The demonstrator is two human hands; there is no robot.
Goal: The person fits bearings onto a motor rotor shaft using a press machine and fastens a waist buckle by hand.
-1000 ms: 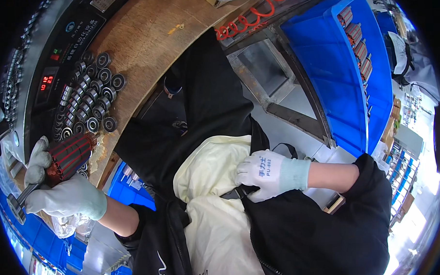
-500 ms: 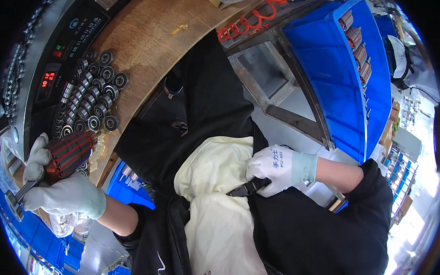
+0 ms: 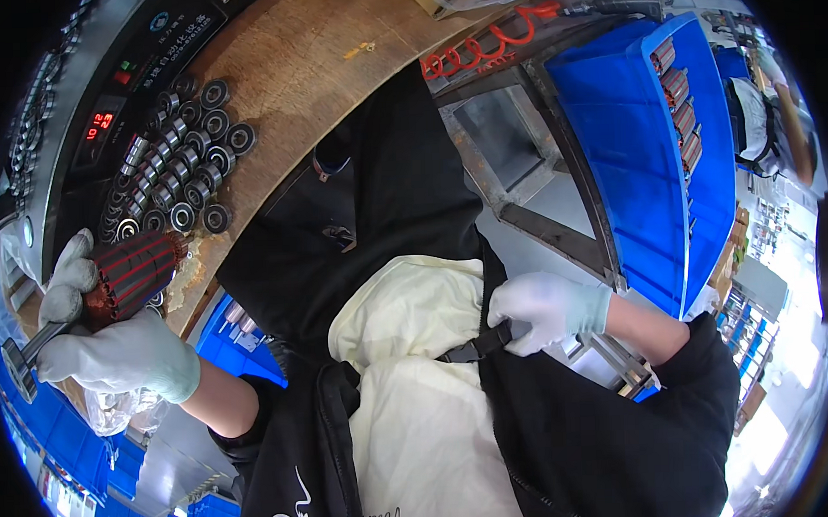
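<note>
Our right hand (image 3: pixel 548 308) has moved rightward since the earlier frame; its fingers curl on the black strap (image 3: pixel 496 338), seemingly to keep it tight; our left hand (image 3: pixel 117 360) grips the armature (image 3: pixel 139 274) near the bearings (image 3: pixel 189 157), around one end, perhaps for steadiness.

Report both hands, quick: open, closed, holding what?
Left hand: closed, holding a dark, red-striped cylindrical metal armature.
Right hand: fingers curled closed, apparently gripping a flat black strap.
</note>
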